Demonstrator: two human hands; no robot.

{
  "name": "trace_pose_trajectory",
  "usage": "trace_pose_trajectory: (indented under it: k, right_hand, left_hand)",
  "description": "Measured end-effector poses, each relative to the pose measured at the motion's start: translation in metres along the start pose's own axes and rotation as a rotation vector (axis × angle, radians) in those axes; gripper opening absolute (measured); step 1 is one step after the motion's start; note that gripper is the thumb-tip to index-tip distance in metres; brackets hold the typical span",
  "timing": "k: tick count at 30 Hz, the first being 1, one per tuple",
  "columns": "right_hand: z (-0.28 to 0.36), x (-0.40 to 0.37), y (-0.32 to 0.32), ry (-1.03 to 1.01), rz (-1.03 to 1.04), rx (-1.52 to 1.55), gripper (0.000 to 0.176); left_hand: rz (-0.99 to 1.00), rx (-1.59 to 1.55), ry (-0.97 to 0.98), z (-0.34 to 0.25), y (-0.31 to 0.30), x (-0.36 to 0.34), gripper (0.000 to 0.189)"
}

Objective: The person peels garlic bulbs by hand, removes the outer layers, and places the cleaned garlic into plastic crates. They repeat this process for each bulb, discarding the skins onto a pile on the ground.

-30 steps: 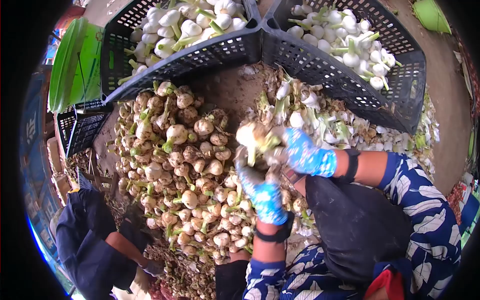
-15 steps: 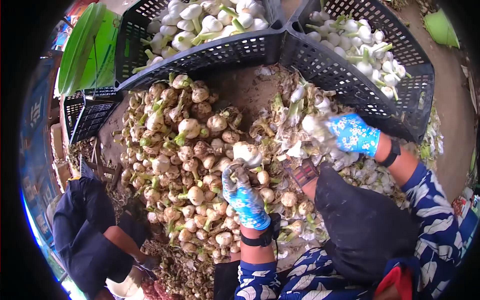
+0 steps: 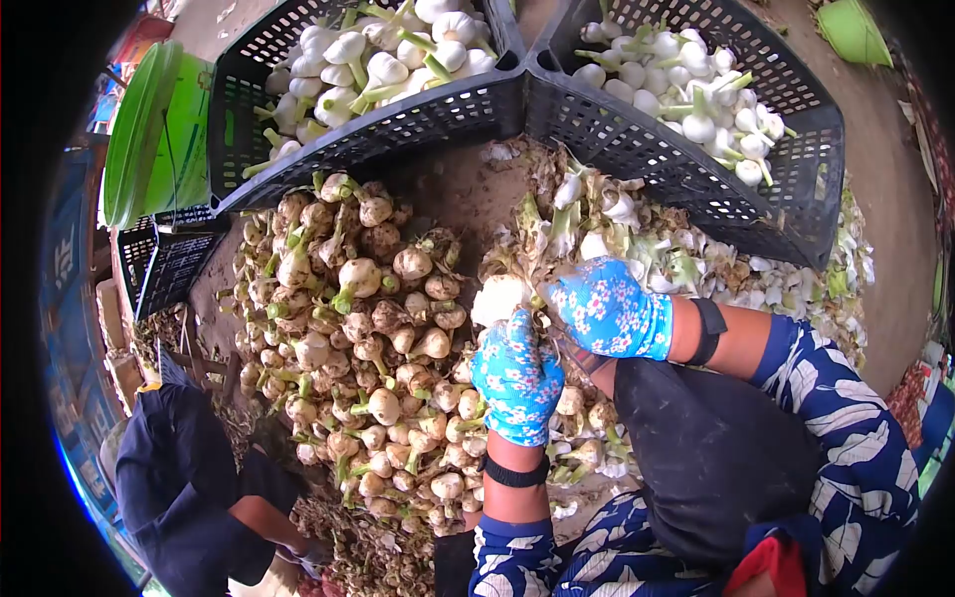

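Note:
A garlic bulb (image 3: pixel 500 298), white and partly peeled, is gripped by my left hand (image 3: pixel 517 380) in a blue floral glove. My right hand (image 3: pixel 609 306), gloved the same way, is curled closed just beside the bulb; whatever its fingers pinch is hidden. To the left of both hands lies a heap of soil-stained garlic bulbs (image 3: pixel 385 406) with short green stems. Loose peeled skins and leaves (image 3: pixel 686 264) spread on the ground beyond and right of my right hand.
Two black plastic crates (image 3: pixel 398 137) (image 3: pixel 686 164) with clean white garlic stand ahead. A green bucket (image 3: pixel 179 139) is at the far left, a green basin (image 3: pixel 854 32) at the far right. Another person in dark clothing (image 3: pixel 184 488) sits at the lower left.
My right hand has moved left and down from the skin pile to the bulb in my left hand. My left hand has shifted slightly right, still gripping the garlic bulb.

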State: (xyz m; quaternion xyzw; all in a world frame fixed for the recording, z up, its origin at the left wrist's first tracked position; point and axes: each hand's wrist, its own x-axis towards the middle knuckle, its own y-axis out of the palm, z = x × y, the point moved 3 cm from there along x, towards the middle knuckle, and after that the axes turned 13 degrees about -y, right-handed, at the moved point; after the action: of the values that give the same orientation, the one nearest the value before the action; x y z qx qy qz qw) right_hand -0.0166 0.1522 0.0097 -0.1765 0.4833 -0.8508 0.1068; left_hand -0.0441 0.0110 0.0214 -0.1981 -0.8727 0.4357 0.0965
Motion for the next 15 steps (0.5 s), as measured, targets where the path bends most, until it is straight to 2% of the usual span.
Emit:
trace_pose_trajectory:
  k: [1, 3, 5, 7, 9, 11, 13, 15]
  right_hand:
    - [-0.001, 0.000, 0.000, 0.013, -0.031, 0.078, 0.015]
    - [-0.003, 0.000, 0.000, 0.020, 0.021, 0.083, 0.019]
    - [-0.008, -0.001, 0.004, 0.012, 0.079, 0.117, 0.018]
    - [-0.013, -0.005, 0.008, -0.006, 0.026, 0.097, 0.016]
    - [-0.026, -0.004, 0.004, 0.102, 0.027, 0.169, 0.017]
    - [-0.041, -0.003, 0.010, 0.137, 0.100, 0.151, 0.030]
    - [-0.042, -0.003, 0.013, 0.118, 0.213, 0.202, 0.035]
    - [-0.044, -0.007, 0.029, -0.047, 0.061, 0.303, 0.029]
  left_hand:
    - [0.004, 0.000, 0.002, -0.003, -0.002, -0.001, 0.042]
    - [0.083, -0.001, -0.055, -0.006, -0.004, -0.003, 0.041]
    - [0.058, -0.058, -0.058, -0.004, -0.002, -0.004, 0.039]
    - [0.040, -0.115, -0.063, 0.001, 0.000, -0.008, 0.038]
    - [0.102, -0.322, -0.018, 0.006, 0.001, -0.013, 0.042]
    - [0.209, -0.367, 0.108, -0.004, -0.007, -0.013, 0.041]
    - [0.298, -0.457, 0.121, 0.000, -0.007, -0.018, 0.039]
    - [0.457, -0.631, 0.039, -0.001, -0.012, -0.024, 0.028]
